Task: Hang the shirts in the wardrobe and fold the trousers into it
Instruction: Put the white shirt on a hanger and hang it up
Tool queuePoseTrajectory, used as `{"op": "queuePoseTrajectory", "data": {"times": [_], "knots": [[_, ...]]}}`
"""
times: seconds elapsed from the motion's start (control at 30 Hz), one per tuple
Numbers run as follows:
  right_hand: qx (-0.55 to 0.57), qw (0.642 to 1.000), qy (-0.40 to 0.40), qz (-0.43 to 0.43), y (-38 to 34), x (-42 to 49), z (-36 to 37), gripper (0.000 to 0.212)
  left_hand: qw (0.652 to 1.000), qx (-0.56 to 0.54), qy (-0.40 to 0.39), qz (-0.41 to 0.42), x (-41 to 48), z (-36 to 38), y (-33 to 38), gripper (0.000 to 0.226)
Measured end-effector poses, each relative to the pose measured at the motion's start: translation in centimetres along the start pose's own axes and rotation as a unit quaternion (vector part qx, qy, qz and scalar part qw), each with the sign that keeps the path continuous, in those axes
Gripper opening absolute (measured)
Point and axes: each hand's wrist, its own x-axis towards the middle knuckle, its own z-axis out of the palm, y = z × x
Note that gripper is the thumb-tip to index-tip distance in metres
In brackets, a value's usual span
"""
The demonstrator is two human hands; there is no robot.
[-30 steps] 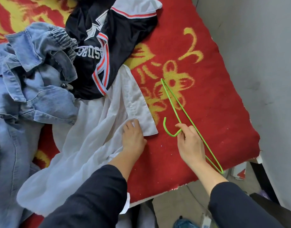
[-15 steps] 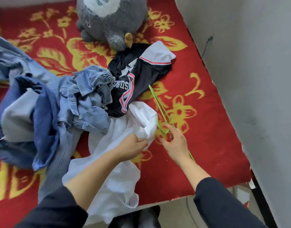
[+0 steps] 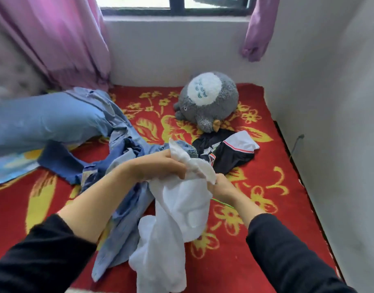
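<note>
A white shirt [image 3: 177, 210] hangs bunched above the red bed cover, lifted between both hands. My left hand [image 3: 158, 166] grips its upper part, fingers curled round the cloth. My right hand [image 3: 221, 187] holds the shirt's right side together with a thin green hanger [image 3: 223, 203]; only a short green piece shows below that hand. A black jersey with white and red trim [image 3: 226, 151] lies just behind the shirt. Blue denim trousers and other denim clothes [image 3: 127, 157] sprawl in a heap on the left.
A grey plush toy [image 3: 207, 100] sits at the back of the red and yellow bed cover [image 3: 266, 208]. A blue pillow [image 3: 44, 121] lies far left under pink curtains [image 3: 61, 43]. A grey wall [image 3: 334, 123] runs along the right side.
Both hands have lifted the white shirt off the bed and come together. The hanger, earlier lying open on the cover, is now mostly hidden in the shirt. The view has tilted up toward the window.
</note>
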Motion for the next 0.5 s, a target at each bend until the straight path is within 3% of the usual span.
{"op": "queuePoseTrajectory", "data": {"times": [0.1, 0.17, 0.27, 0.37, 0.43, 0.5], "knots": [[-0.028, 0.997, 0.071, -0.01, -3.6, 0.9, -5.2, 0.032, 0.995, 0.028, 0.092, -0.002, -2.3, -4.4, 1.3, 0.029], [0.013, 0.991, 0.132, -0.026, -7.0, 0.8, -9.6, 0.023, 0.978, 0.081, 0.19, 0.012, -3.2, -6.9, 2.6, 0.03], [0.079, 0.963, 0.245, -0.082, -13.9, -1.1, -14.8, 0.02, 0.94, 0.076, 0.321, 0.085, -4.0, -8.8, 5.2, 0.027], [0.097, 0.919, 0.343, -0.171, -19.8, -3.6, -17.6, 0.035, 0.88, 0.015, 0.437, 0.184, -4.3, -9.5, 7.9, 0.02], [0.099, 0.9, 0.376, -0.198, -21.2, -4.4, -18.6, 0.034, 0.878, -0.046, 0.433, 0.199, -4.1, -9.8, 8.8, 0.019], [0.073, 0.905, 0.38, -0.178, -20.8, -4.4, -18.6, 0.028, 0.918, -0.092, 0.353, 0.157, -3.8, -9.7, 9.0, 0.014]]}}
